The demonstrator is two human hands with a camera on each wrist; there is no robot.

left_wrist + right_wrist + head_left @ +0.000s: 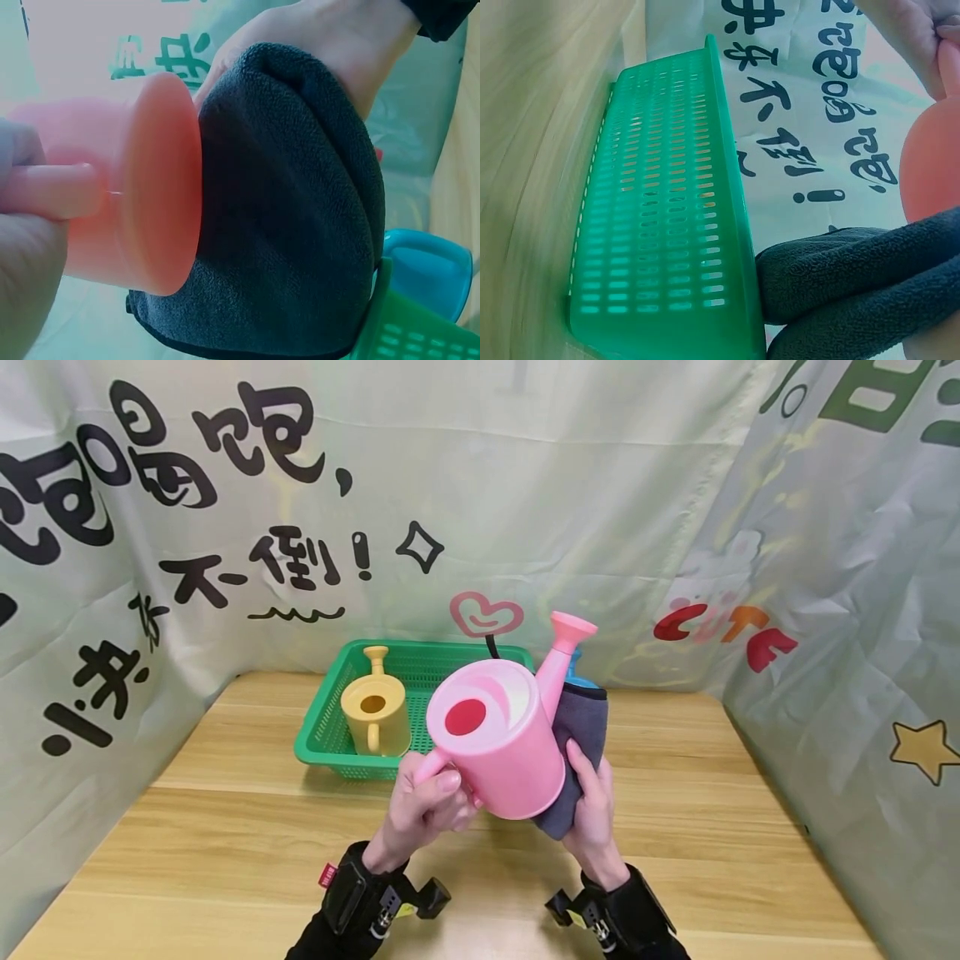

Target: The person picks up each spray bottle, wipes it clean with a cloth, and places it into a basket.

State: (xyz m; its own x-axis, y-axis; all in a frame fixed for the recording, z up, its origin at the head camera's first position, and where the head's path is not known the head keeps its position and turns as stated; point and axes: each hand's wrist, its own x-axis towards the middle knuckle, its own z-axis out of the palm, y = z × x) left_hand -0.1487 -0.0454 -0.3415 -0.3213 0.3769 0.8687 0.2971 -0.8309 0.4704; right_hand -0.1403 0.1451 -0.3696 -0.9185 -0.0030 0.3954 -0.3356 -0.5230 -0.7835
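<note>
Pink moulded plastic, hollow and thin-walled: the pink plastic watering can (498, 739) looks light and stiff, with a smooth skin that could slip under a loose grasp, though nothing about it seems fragile. It hangs in the air above the wooden table (225, 827), tipped so its open top faces the wearer. The loop handle is the natural hold, and the left hand (423, 806) has its fingers curled round that handle at the can's lower left. From that grip the long axis runs up and away to the right, ending in the flared spout (566, 647), which points at the back curtain.

On the far side from the handle, the right hand (592, 810) presses a soft dark grey microfibre cloth (577, 735) flat against the can's wall, fingers laid straight along it; the left wrist view shows the cloth lapping round the can's base.

Beyond the grip sits a green perforated plastic basket (330, 735) holding a small yellow plastic watering can (375, 710). Something blue peeks out behind the cloth; I cannot tell what it is.
</note>
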